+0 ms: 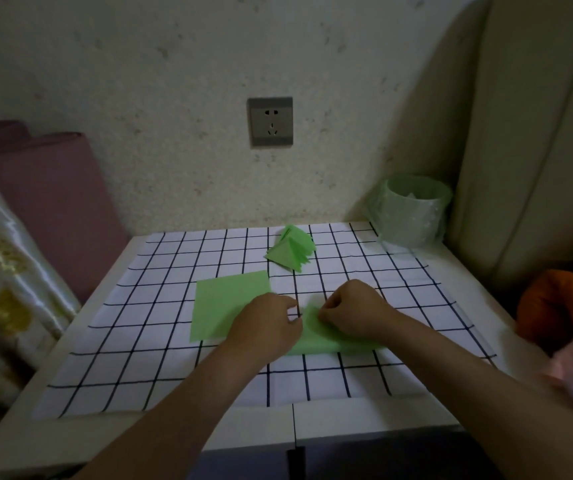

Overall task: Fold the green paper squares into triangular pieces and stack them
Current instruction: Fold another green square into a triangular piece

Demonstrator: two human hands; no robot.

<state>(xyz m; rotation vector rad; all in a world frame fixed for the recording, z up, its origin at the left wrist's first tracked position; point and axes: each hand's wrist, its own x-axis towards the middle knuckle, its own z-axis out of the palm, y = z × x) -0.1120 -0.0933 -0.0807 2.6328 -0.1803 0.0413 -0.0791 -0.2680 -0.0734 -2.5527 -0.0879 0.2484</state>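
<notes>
The right hand (354, 311) rests on a partly folded sheet of green paper (333, 341), its grip pressed together: the curled fingers and thumb pinch the sheet's raised upper edge. The sheet lies directly under that grip and runs out from it on both sides as a long, low shape, with its folded edge on the near side, towards the person.

The left hand (267, 323) sits just left of the right grip, close to it but apart. Its fingers are curled over the left end of the same sheet. Whether that grip pinches the paper or only lies on it cannot be told, since the hand hides the contact.

A flat square of green paper (224, 306) lies left of both grips, its near right corner covered by the left hand. Beyond the grips, well apart from them, stands a fanned stack of green triangular folded paper pieces (292, 249).

All of this rests on a white cloth with a dark grid pattern (174, 358), spread over a white surface (364, 424). Far beyond and right of the right grip, a round bin lined with a pale green plastic bag (413, 216) stands at the surface's corner. A grey wall socket (271, 122) is set in the wall behind.
</notes>
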